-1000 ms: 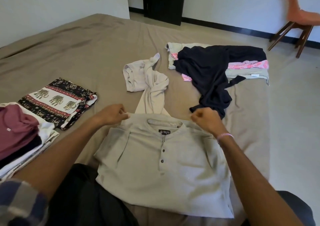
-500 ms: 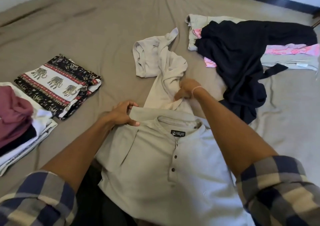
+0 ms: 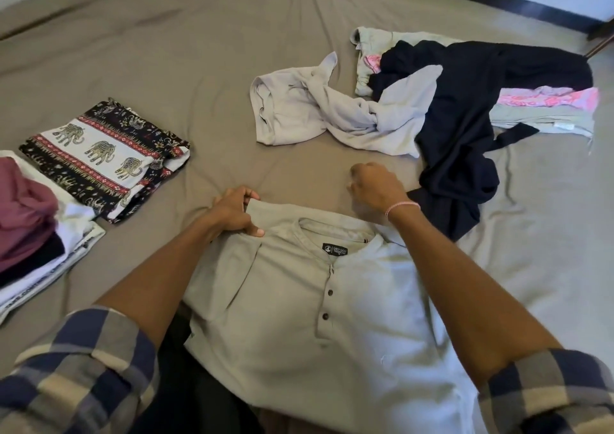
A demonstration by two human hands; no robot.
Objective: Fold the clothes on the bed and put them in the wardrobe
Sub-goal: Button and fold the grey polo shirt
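folded stack (image 3: 30, 214): left edge of the frame, maroon piece on top, white and dark layers under it
elephant cloth (image 3: 103, 158): folded black, white and red print, just right of the stack, flat on the bed
bed (image 3: 199, 51): brown sheet, fills most of the frame, I see all the clothes lying on it
left sleeve (image 3: 83, 367): plaid, rolled up the forearm, lower left corner
left hand (image 3: 232, 214): centre left, thumb and fingers pinch the shoulder edge of the henley shirt, tight narrow grip on the fabric
henley shirt (image 3: 299, 317): task item, beige, lower centre of the frame, front up, three buttons and a black neck label showing, side folded in under the left hand
crumpled garment (image 3: 309, 114): pale beige, twisted, upper centre, apart from the shirt, its right end laps onto the dark garment
right hand (image 3: 375, 188): centre right, just above the shirt's other shoulder, fingers curled in, blurred, I can't tell if it holds cloth
bracelet (image 3: 402, 207): pink, on the right wrist
dark garment (image 3: 465, 118): navy, unfolded, sprawled at upper right, draped over the pink and pale pieces
pink and pale pieces (image 3: 548, 101): upper right, partly covered by the dark garment
right sleeve (image 3: 548, 397): plaid, lower right corner
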